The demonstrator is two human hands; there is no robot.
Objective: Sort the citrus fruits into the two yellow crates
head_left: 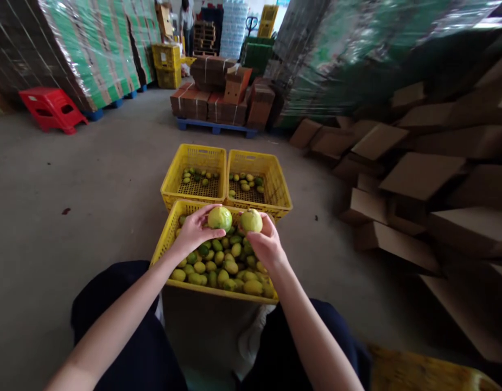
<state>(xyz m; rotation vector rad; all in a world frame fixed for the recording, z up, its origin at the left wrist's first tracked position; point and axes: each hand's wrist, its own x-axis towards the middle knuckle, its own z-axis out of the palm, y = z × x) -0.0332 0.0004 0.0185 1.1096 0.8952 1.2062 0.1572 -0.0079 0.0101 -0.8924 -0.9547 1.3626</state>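
Observation:
My left hand (pixel 199 229) is closed around a yellow-green lemon (pixel 220 219), thumb below and fingers above it. In my right hand (pixel 268 239) is a second, paler lemon (pixel 251 221), gripped from its right side. The two fruits are held up side by side with a small gap between them. Both hands are over a yellow plastic crate (pixel 218 294) that holds many green and yellow lemons (pixel 230 266). Just beyond it stand two more yellow crates, the left one (pixel 166 184) and the right one (pixel 284 190), each with several lemons on its slatted floor.
Open cardboard boxes (pixel 421 176) lie heaped on the right. A red stool (pixel 53 110) stands at the left by wrapped pallets (pixel 96 49). Bundled cartons sit on a blue pallet (pixel 216 127) ahead. A person (pixel 187 24) is at the far back.

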